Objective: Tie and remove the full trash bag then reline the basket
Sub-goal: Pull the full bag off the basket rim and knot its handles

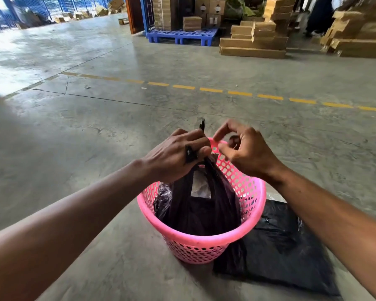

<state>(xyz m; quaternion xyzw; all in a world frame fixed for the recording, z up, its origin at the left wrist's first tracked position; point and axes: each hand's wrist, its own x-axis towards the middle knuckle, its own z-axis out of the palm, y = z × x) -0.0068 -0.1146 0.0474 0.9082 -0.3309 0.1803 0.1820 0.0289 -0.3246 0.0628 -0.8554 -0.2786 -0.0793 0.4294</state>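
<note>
My left hand (178, 155) and right hand (245, 153) crowd the space just above the far rim of the pink basket (206, 240), with the pulled-up handles of the dark trash bag (200, 209) between them. The bag fills most of the basket's mouth, so there is little room to reach down inside; only narrow gaps show along the walls. To my right, a flat black bag (276, 246) lies on the floor touching the basket's base, blocking that side at floor level. To the left of the basket and beyond it the concrete floor (117, 131) is bare up to the yellow dashed line (239, 93). Stacked cartons (254, 40) and a blue pallet (182, 35) stand well apart, at the floor's far edge.
</note>
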